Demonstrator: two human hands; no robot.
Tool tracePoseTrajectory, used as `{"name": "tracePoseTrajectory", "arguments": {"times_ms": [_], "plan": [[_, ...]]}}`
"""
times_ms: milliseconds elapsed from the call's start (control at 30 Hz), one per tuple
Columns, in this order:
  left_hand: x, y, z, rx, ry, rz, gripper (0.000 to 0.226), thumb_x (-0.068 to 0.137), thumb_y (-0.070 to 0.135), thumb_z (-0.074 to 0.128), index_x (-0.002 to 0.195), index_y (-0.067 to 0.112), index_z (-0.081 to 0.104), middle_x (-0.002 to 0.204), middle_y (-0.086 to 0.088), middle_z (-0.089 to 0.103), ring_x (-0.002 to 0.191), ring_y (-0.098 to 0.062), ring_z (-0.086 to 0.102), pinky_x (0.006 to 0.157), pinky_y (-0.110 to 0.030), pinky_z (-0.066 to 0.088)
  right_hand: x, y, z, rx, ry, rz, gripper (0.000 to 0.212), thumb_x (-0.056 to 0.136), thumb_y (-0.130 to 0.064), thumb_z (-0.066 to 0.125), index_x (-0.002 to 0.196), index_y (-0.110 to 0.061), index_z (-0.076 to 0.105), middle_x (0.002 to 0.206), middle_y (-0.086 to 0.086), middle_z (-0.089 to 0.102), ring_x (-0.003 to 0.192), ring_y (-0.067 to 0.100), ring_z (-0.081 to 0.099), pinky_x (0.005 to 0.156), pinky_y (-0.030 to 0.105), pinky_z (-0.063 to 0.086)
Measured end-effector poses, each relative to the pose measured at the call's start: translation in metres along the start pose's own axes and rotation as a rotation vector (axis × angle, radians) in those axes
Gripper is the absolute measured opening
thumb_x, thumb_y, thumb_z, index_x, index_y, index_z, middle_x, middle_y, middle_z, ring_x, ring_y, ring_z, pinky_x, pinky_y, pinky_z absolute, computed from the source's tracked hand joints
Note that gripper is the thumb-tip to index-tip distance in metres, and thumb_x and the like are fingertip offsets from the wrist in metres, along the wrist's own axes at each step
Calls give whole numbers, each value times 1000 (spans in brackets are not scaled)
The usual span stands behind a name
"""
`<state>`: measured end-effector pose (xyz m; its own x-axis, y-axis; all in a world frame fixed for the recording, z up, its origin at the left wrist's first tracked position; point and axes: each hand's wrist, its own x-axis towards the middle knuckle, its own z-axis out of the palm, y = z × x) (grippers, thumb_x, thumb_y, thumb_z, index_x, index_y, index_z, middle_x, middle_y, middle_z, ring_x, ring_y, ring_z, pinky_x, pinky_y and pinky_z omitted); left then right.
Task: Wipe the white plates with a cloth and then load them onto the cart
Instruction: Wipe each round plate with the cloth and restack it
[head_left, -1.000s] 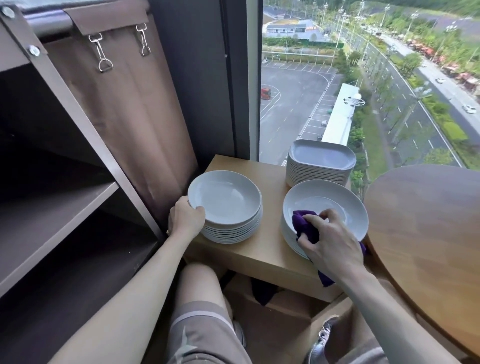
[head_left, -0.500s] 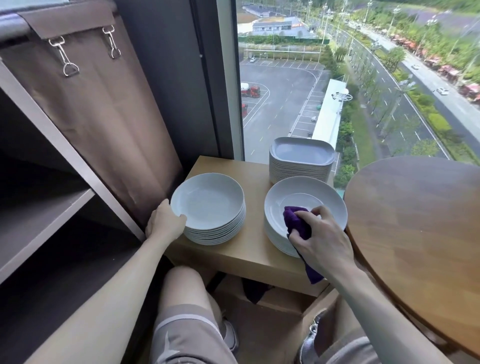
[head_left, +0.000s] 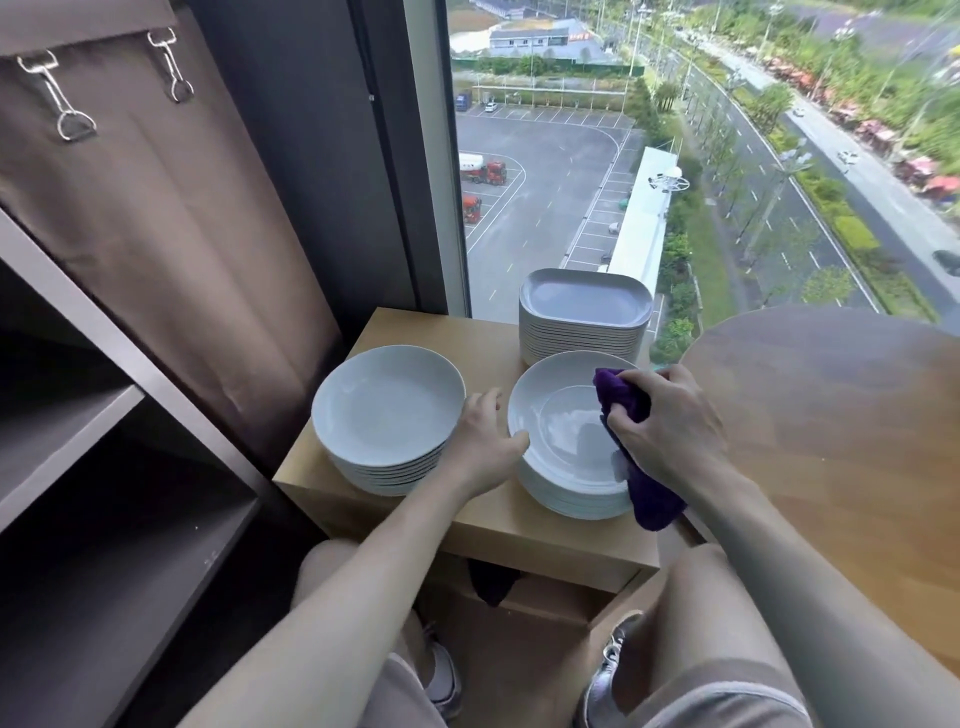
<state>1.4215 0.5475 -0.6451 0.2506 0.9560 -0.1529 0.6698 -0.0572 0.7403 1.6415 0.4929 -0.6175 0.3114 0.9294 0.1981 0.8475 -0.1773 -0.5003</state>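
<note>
While the right hand (head_left: 670, 426) clutched a purple cloth (head_left: 623, 400) on the top round white plate (head_left: 561, 431), the loose-fingered left hand (head_left: 485, 441) steadied it; loading looked unstarted.

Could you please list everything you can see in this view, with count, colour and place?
left stack of round white plates: one stack, white, left on the small table
right stack of round white plates: one stack, white, front right on that table
stack of rounded-square plates: one stack, pale grey-white, back right by the window
purple cloth: one, purple, on the right stack's top plate
small light wooden table: one, beige, below the window
round wooden table: one, brown, far right
dark shelved cart: one, grey-brown, left
brown fabric panel: one, two metal clips, beside the cart
left hand: touches the right stack's left rim
right hand: grips the cloth
</note>
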Motion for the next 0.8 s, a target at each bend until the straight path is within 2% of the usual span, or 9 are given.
{"name": "tracePoseTrajectory", "arguments": {"times_ms": [67, 167, 267, 333, 400, 500, 567, 667, 800], "plan": [[3, -1, 12, -13, 0, -15, 59, 91, 28, 63, 146, 16, 44, 127, 4, 44, 121, -18, 50, 97, -33, 41, 13, 4, 2, -65, 0, -12, 35, 88, -42, 64, 122, -34, 67, 107, 0, 55, 90, 26, 58, 79, 36, 48], [2, -7, 22, -95, -55, 0, 63, 91, 17, 57, 150, 31, 40, 129, 9, 53, 115, -14, 52, 91, -25, 38, 24, 9, 14, -261, -9, -80, 31, 93, -40, 62, 120, -26, 69, 112, 7, 59, 98, 31, 59, 82, 38, 45], [0, -13, 24, -131, -54, 1, 71, 92, 18, 55, 154, 42, 31, 114, 29, 53, 102, -6, 55, 77, -10, 39, 31, 8, 30, -512, -35, -168, 30, 98, -40, 53, 113, -20, 69, 114, 10, 59, 106, 32, 56, 82, 39, 41], [0, -15, 24, -157, -62, -7, 72, 93, 18, 55, 155, 44, 30, 107, 38, 48, 101, -2, 53, 72, -2, 37, 38, 4, 37, -571, -56, -163, 29, 100, -36, 49, 111, -17, 69, 116, 11, 58, 107, 34, 55, 85, 41, 42], [0, -16, 22, -173, -85, -5, 74, 93, 18, 56, 158, 41, 28, 112, 39, 45, 110, 2, 46, 77, 2, 34, 46, -2, 40, -551, -69, -133, 28, 100, -33, 49, 113, -16, 67, 116, 11, 56, 108, 35, 54, 88, 43, 44], [0, -17, 20, -183, -116, -14, 80, 94, 19, 56, 163, 38, 20, 131, 23, 45, 121, -2, 44, 98, -17, 35, 53, -9, 47, -468, -77, -103, 28, 98, -35, 56, 115, -15, 65, 118, 12, 54, 108, 35, 54, 91, 44, 45], [-1, -17, 20, -183, -121, -8, 79, 95, 19, 57, 162, 40, 21, 132, 23, 45, 121, -2, 45, 99, -21, 35, 54, -15, 53, -378, -78, -109, 30, 96, -37, 58, 116, -16, 66, 118, 13, 55, 107, 35, 55, 93, 45, 45], [-1, -19, 20, -216, -128, 14, 74, 96, 19, 58, 158, 43, 27, 132, 24, 51, 117, 1, 50, 96, -17, 38, 52, -28, 63, -290, -121, -163, 31, 97, -38, 58, 120, -22, 68, 121, 11, 58, 111, 33, 54, 93, 43, 44], [1, -24, 17, -258, -162, 20, 74, 99, 21, 65, 160, 39, 27, 144, 17, 53, 131, 1, 50, 105, -18, 40, 50, -38, 65, -284, -262, -277, 32, 96, -39, 56, 125, -34, 69, 124, 3, 58, 113, 29, 52, 91, 39, 41]]}}
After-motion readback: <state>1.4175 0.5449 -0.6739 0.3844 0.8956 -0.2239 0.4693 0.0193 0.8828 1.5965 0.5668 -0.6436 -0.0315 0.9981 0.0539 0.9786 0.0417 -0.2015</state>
